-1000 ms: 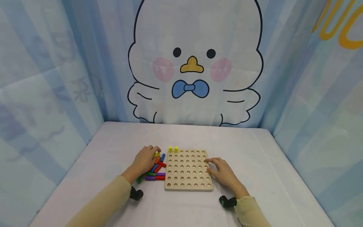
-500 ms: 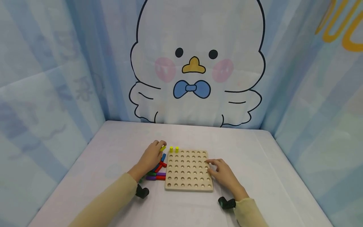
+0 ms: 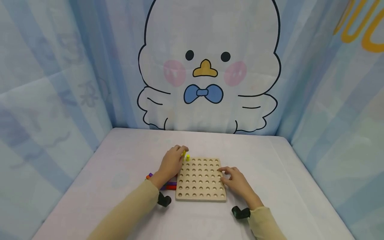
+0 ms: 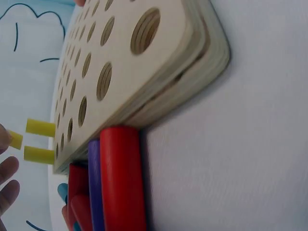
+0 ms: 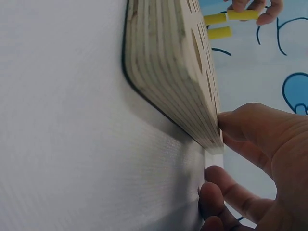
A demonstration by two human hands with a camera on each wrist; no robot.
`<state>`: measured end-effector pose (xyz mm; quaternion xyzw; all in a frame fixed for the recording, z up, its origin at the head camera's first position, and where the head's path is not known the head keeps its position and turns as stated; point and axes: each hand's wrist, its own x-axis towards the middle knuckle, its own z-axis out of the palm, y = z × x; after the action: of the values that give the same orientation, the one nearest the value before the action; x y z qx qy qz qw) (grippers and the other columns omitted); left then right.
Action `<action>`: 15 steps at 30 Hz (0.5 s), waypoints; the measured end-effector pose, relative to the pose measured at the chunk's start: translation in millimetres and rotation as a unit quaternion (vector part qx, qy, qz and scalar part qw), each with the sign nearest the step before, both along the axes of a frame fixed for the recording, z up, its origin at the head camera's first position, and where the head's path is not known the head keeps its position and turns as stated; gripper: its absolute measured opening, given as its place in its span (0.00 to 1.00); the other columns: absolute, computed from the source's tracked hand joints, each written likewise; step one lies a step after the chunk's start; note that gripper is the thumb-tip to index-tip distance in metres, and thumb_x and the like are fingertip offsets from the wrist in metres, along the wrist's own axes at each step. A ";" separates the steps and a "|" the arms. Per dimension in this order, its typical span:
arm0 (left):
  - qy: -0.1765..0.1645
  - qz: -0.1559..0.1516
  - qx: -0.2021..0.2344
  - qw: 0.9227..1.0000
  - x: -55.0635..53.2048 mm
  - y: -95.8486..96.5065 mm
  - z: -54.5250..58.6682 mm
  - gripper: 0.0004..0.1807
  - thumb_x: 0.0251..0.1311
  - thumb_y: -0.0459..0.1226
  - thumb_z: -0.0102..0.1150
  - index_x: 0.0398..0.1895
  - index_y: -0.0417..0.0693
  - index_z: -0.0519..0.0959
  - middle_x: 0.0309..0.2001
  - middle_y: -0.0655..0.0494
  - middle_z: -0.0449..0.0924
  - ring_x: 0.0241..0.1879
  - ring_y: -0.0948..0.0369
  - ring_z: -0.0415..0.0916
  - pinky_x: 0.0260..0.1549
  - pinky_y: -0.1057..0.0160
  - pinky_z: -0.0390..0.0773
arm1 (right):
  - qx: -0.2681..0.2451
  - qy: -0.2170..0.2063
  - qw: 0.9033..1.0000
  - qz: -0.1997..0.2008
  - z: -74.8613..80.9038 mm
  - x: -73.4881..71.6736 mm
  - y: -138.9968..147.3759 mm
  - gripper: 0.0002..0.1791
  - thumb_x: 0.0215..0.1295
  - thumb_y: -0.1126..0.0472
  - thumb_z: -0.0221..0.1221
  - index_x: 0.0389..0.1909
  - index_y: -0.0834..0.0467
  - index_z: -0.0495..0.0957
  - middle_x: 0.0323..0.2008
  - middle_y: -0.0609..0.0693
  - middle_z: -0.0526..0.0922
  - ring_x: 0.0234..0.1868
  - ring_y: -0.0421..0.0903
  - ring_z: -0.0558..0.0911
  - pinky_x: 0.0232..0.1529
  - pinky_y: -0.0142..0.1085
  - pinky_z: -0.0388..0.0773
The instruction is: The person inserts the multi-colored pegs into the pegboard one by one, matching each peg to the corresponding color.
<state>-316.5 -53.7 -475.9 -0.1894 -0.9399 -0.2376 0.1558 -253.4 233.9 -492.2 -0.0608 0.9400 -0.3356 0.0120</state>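
My left hand (image 3: pixel 171 164) is over the far left corner of a wooden peg board (image 3: pixel 200 199), pinching a yellow peg (image 3: pixel 184 153) between thumb and fingers. One yellow peg (image 3: pixel 188 157) stands in the far row. A second yellow peg (image 4: pixel 39 155) stands beside it in the left wrist view, hidden behind the hand in the head view. The held peg (image 5: pixel 243 15) is close to the tops of those two in the right wrist view. My right hand (image 3: pixel 237 184) touches the board's right edge with thumb (image 5: pixel 236 122) and index finger, its other fingers loosely bent.
Loose pegs lie along the board's left side, partly under my left forearm: a red peg (image 4: pixel 122 178), a purple peg (image 4: pixel 96 185) and several others. The board's remaining holes show no pegs. A curtain (image 3: pixel 204 113) with a cartoon bird hangs behind the table (image 3: pixel 255 150).
My left hand has lifted the yellow peg from the loose pile and carried it right to the board's far left corner. My right hand stays at the right edge.
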 end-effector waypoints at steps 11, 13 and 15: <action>0.019 0.000 0.027 0.999 -0.7 13.4 -2.3 0.12 0.69 0.35 0.64 0.54 0.53 0.81 0.48 0.55 0.87 0.48 0.55 0.82 0.53 0.54 0.81 | -0.001 -0.004 1.000 -0.001 1.0 0.8 0.6 0.19 0.68 0.60 0.65 0.59 0.52 0.81 0.52 0.59 0.80 0.36 0.46 0.73 0.35 0.38 0.69; 0.015 0.001 0.024 1.000 -2.0 14.5 -2.6 0.12 0.70 0.36 0.64 0.54 0.54 0.82 0.48 0.56 0.88 0.48 0.56 0.82 0.54 0.53 0.80 | -0.002 -0.003 1.000 0.001 1.4 1.0 0.5 0.19 0.68 0.60 0.65 0.59 0.52 0.81 0.52 0.59 0.80 0.36 0.46 0.73 0.35 0.38 0.69; 0.016 0.004 0.020 1.000 -3.2 15.2 -3.5 0.12 0.70 0.37 0.64 0.54 0.54 0.82 0.47 0.56 0.89 0.47 0.56 0.82 0.53 0.52 0.79 | -0.005 -0.002 1.000 0.003 1.5 0.8 0.2 0.19 0.68 0.60 0.65 0.59 0.52 0.81 0.52 0.59 0.80 0.36 0.46 0.73 0.35 0.39 0.70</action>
<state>-319.7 -38.5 -479.4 -0.1867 -0.9331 -0.2526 0.1750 -252.7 234.1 -490.7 -0.0624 0.9382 -0.3402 0.0148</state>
